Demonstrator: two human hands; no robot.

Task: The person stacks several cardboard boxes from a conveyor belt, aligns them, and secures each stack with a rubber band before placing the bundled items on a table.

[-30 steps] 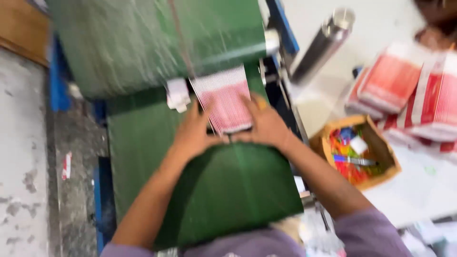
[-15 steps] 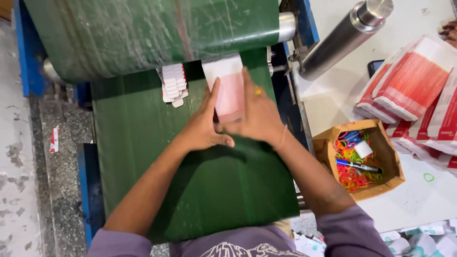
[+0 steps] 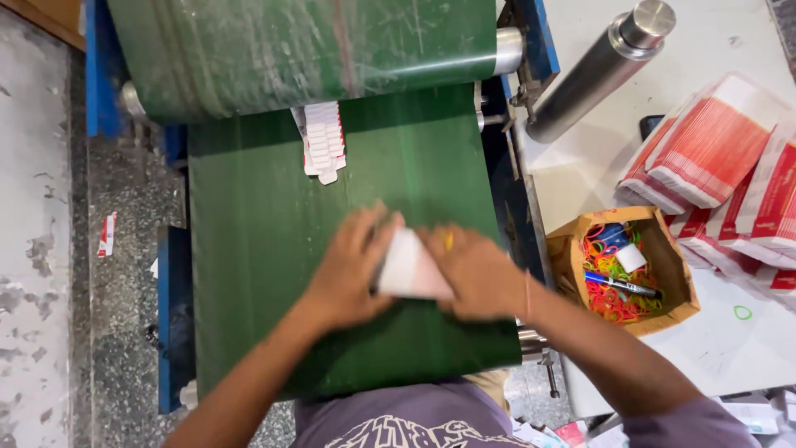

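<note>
Both my hands grip a small stack of flat white and pink cartons (image 3: pixel 410 270) over the green conveyor belt (image 3: pixel 249 249). My left hand (image 3: pixel 352 270) clasps the stack's left side and my right hand (image 3: pixel 477 274) its right side. The stack is blurred by motion. Farther up the belt, another row of flat white and red cartons (image 3: pixel 323 141) sticks out from under the upper green roller (image 3: pixel 307 46).
To the right is a white table with a steel bottle (image 3: pixel 597 70), bundles of red and white flat cartons (image 3: pixel 709 149) and an open cardboard box (image 3: pixel 655 311) holding coloured rubber bands and a pen. Blue machine frame (image 3: pixel 99 66) runs along the belt. Speckled floor lies at the left.
My hands have pulled the stack of cartons down the belt toward me, away from the roller. More cartons have emerged from under the roller.
</note>
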